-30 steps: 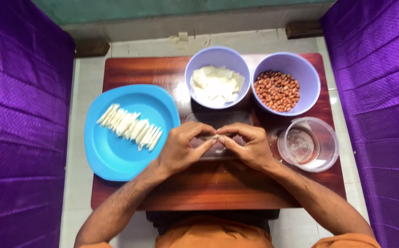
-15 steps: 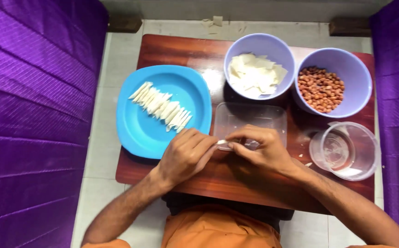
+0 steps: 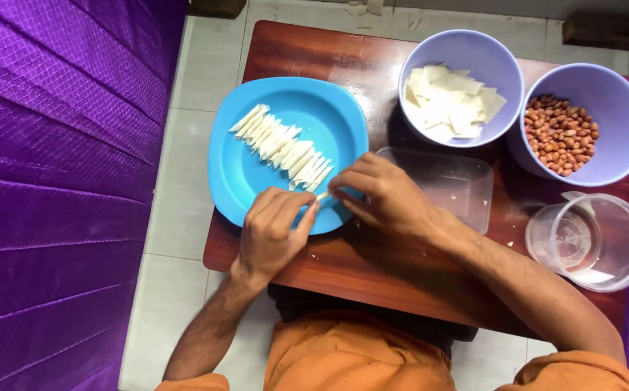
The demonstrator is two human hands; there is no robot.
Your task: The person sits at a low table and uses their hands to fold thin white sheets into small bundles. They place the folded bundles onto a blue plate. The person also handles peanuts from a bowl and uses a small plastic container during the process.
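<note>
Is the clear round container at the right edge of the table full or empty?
Nearly empty: the clear round container shows only its see-through bottom with a thin film, maybe water, and the wooden table visible through it.

A low wooden table [image 3: 372, 61] stands on pale tiles [image 3: 184, 181] (purple cloth [image 3: 53, 181] alongside).

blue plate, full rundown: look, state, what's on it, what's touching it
The blue plate is a rounded-square dish, bright blue, plastic by the look, with a raised rim. It lies flat on the left part of the wooden table, its left edge jutting past the table's edge. A diagonal row of pale folded strips lies across it. Both hands, left and right, meet over its lower right rim, pinching another strip.
</note>
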